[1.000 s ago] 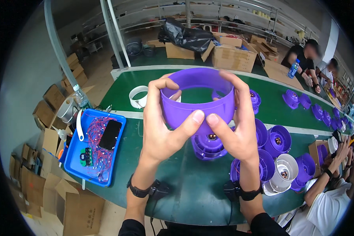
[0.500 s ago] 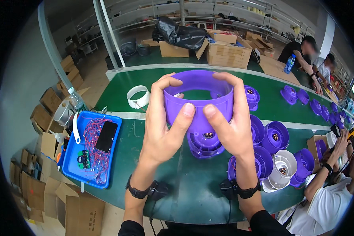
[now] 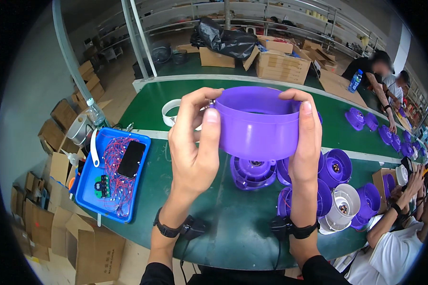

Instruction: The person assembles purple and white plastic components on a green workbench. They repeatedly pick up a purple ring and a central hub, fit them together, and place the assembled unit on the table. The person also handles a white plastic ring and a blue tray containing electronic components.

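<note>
A phone point(image 3: 131, 159) lies in the tray point(image 3: 86, 190), left of the ring point(image 3: 259, 137)

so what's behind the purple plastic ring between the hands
Behind the ring, a round purple plastic housing shows below its lower edge on the green table; the ring covers the housing's far side.

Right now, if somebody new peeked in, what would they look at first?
Probably the shiny purple ring, held in the middle between the left hand and right hand, above the green table. Next might be the blue tray on the left, with reddish wires inside. On the right, a white pot stands out among purple pots.
</note>
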Tool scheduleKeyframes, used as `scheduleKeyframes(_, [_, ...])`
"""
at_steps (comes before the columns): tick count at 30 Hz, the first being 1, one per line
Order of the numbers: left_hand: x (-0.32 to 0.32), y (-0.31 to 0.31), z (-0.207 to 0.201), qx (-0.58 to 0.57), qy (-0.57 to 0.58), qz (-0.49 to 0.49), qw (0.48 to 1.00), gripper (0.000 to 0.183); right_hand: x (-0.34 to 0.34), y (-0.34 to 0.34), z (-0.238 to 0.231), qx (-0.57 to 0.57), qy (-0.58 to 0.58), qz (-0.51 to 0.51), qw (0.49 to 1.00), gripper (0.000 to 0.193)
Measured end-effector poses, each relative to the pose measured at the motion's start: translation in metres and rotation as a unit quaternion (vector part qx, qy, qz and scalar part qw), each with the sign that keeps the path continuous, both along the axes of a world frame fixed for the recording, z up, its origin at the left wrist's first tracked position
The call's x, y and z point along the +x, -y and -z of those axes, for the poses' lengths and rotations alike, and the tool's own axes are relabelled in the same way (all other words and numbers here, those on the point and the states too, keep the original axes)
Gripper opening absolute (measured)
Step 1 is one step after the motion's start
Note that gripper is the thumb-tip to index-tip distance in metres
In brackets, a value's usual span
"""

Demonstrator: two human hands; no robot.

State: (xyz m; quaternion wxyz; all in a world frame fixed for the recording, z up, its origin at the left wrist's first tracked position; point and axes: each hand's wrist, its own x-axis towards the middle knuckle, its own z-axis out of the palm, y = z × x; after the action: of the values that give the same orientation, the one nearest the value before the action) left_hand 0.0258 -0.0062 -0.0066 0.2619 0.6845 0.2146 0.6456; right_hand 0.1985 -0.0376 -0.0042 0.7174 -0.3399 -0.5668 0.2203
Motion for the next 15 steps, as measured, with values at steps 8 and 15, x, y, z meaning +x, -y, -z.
scheduleKeyframes(8, [0.002, 0.004, 0.005, 0.037, -0.072, -0.048, 0.996, 0.049, -0.003, -0.001, 0.002, 0.029, 0.038, 0.031, 0.998, 0.035])
scheduleKeyframes(15, [-0.005, 0.006, -0.003, 0.009, 0.018, 0.013, 1.000, 0.045, -0.001, -0.001, -0.004, -0.045, -0.154, -0.130, 0.978, 0.048])
